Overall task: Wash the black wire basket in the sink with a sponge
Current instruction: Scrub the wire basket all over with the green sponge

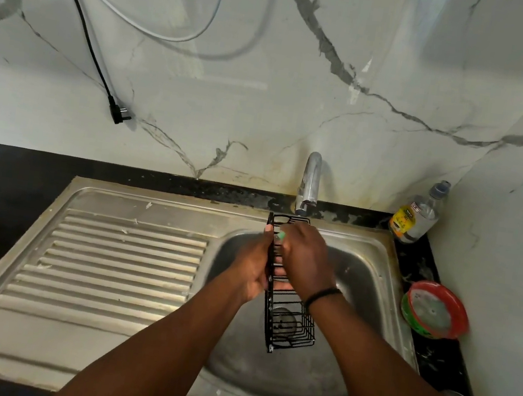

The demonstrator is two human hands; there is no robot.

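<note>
The left hand (252, 271) grips the black wire basket (286, 304) by its long edge above the sink (360, 297) bowl; at 3 o'clock of it the right hand (306, 260) curls round a green sponge (281, 234), pressing it onto the wires

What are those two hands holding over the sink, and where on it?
Left hand grips the black wire basket by its long side rail; right hand holds a green sponge against it.
</note>
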